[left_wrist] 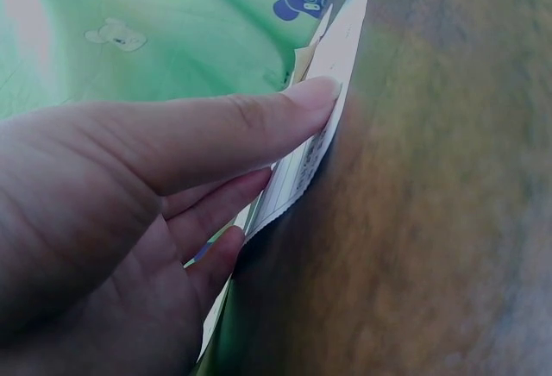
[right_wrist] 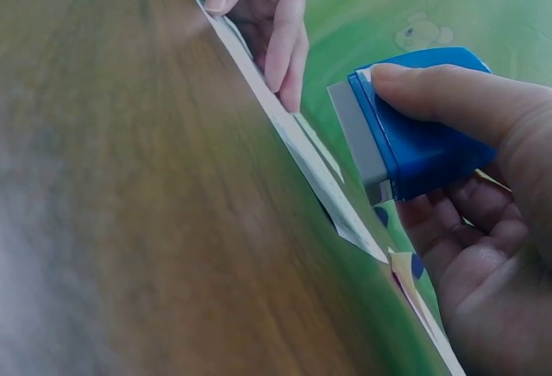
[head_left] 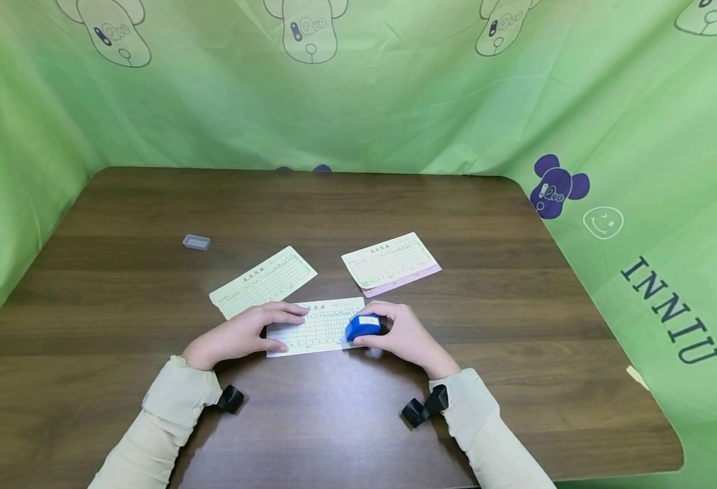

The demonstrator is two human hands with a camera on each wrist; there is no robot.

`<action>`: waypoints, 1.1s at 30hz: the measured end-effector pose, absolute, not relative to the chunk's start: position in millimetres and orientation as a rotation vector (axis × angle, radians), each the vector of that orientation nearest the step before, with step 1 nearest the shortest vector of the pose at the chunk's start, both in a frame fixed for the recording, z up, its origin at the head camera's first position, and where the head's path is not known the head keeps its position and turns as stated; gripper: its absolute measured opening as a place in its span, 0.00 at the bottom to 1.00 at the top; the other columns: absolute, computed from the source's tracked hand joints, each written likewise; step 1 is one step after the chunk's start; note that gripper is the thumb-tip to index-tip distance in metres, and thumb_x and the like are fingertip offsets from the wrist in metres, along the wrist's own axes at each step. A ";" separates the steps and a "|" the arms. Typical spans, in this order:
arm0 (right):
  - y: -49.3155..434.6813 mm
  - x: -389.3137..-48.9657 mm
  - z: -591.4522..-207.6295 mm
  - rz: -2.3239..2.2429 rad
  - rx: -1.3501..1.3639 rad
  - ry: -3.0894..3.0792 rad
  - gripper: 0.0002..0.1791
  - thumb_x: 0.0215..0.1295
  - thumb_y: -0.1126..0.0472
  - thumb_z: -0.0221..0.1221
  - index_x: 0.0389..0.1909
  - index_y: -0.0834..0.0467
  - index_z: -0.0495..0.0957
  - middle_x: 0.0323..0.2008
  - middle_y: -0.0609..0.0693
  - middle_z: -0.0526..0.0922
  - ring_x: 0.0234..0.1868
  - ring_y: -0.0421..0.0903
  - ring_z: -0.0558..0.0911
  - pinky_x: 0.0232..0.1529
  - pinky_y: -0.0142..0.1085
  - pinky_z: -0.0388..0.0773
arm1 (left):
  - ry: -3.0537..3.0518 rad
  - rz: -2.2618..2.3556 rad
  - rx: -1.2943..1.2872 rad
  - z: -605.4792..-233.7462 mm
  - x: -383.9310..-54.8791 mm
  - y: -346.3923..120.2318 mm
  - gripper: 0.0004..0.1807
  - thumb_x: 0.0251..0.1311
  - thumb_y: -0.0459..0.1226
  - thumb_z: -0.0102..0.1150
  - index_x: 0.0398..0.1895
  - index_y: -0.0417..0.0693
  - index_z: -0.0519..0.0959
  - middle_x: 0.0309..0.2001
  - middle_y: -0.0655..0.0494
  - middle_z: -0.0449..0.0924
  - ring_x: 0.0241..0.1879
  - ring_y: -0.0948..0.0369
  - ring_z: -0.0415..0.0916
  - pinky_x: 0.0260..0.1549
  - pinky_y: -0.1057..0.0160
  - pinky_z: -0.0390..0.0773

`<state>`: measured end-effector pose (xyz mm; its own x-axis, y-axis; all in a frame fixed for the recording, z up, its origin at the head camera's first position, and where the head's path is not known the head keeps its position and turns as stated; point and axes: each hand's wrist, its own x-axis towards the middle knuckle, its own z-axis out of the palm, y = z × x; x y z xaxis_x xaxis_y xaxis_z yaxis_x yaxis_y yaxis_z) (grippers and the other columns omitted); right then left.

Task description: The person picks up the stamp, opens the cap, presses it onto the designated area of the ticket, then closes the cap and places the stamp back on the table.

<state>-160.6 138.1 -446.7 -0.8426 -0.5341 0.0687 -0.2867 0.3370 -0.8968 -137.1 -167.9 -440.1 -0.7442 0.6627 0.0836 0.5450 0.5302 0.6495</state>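
A printed paper slip with a grid [head_left: 316, 326] lies in front of the person. On its left end rests the left hand [head_left: 250, 333], thumb near the front edge and fingers toward the back edge. The left wrist view shows the left thumb [left_wrist: 250, 126] straight on the slip [left_wrist: 332, 74]. Over the slip's right end, the right hand [head_left: 404, 333] grips a blue stamp [head_left: 363, 327] between thumb and fingers. In the right wrist view the stamp's grey base [right_wrist: 358, 139] faces the slip [right_wrist: 293, 147], with a gap between them.
Behind the slip, a second gridded slip [head_left: 263, 282] lies at left. At right lies another slip [head_left: 389, 261] with a pink sheet [head_left: 404, 280] showing under it. A small translucent cap-like piece [head_left: 196, 242] lies farther left on the wooden table [head_left: 309, 210]. Green curtains surround the table.
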 end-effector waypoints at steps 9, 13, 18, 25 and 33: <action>137.8 -160.7 -446.8 -1.532 -0.751 2.353 0.17 0.48 0.65 0.73 0.41 0.61 0.82 0.39 0.55 0.84 0.39 0.36 0.80 0.46 0.27 0.77 | 2.604 1.002 1.059 -441.7 -137.2 -168.2 0.24 0.55 0.33 0.67 0.57 0.37 0.77 0.63 0.44 0.74 0.64 0.47 0.69 0.62 0.55 0.69; 138.1 -161.0 -446.9 -1.529 -0.740 2.357 0.17 0.48 0.65 0.73 0.41 0.60 0.82 0.39 0.54 0.84 0.39 0.36 0.80 0.46 0.27 0.76 | 2.616 1.012 1.076 -442.0 -137.1 -167.8 0.24 0.54 0.33 0.68 0.56 0.37 0.78 0.62 0.44 0.75 0.64 0.46 0.69 0.61 0.54 0.69; 138.7 -160.9 -446.8 -1.520 -0.739 2.358 0.17 0.49 0.65 0.72 0.41 0.61 0.82 0.39 0.55 0.84 0.39 0.37 0.80 0.45 0.28 0.77 | 2.635 1.015 1.082 -441.8 -137.5 -166.5 0.24 0.53 0.33 0.69 0.55 0.39 0.79 0.62 0.47 0.76 0.64 0.48 0.69 0.61 0.52 0.68; 139.0 -161.3 -448.1 -1.534 -0.745 2.344 0.17 0.49 0.66 0.72 0.41 0.62 0.82 0.39 0.56 0.84 0.39 0.37 0.80 0.46 0.27 0.77 | 2.751 1.118 0.998 -443.0 -137.7 -164.4 0.21 0.49 0.35 0.72 0.49 0.46 0.83 0.54 0.53 0.80 0.54 0.54 0.69 0.54 0.57 0.68; 139.1 -161.4 -447.9 -1.538 -0.751 2.353 0.17 0.48 0.67 0.72 0.41 0.61 0.82 0.39 0.54 0.84 0.39 0.37 0.80 0.46 0.27 0.76 | 2.900 1.080 0.822 -443.0 -138.7 -164.8 0.23 0.46 0.38 0.74 0.49 0.50 0.82 0.47 0.57 0.80 0.47 0.57 0.66 0.48 0.55 0.61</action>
